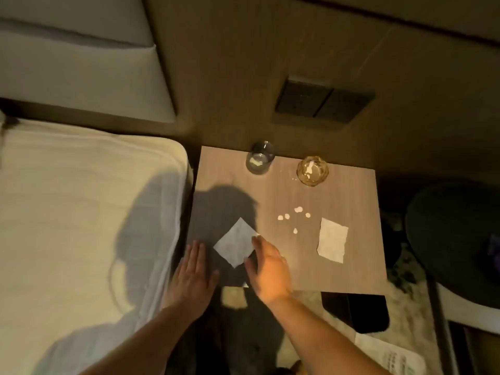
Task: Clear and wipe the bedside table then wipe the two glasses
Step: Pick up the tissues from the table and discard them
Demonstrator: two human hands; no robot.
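Observation:
The wooden bedside table (349,201) carries a clear glass (259,158) at the back and an amber glass (312,170) to its right, each with white scraps inside. Small white crumbs (293,216) lie in the middle. A folded white tissue (236,242) sits near the front left, and a second tissue (332,240) lies to the right. My left hand (193,274) rests flat, fingers apart, at the table's front left edge. My right hand (267,269) hovers open, its fingertips at the tissue's right corner; whether they touch it is unclear.
A bed with a pale cover (81,226) borders the table on the left. A dark switch panel (323,102) is on the wall behind. A dark round object (454,239) stands to the right, a dark item (357,311) and a printed paper (392,355) lie below.

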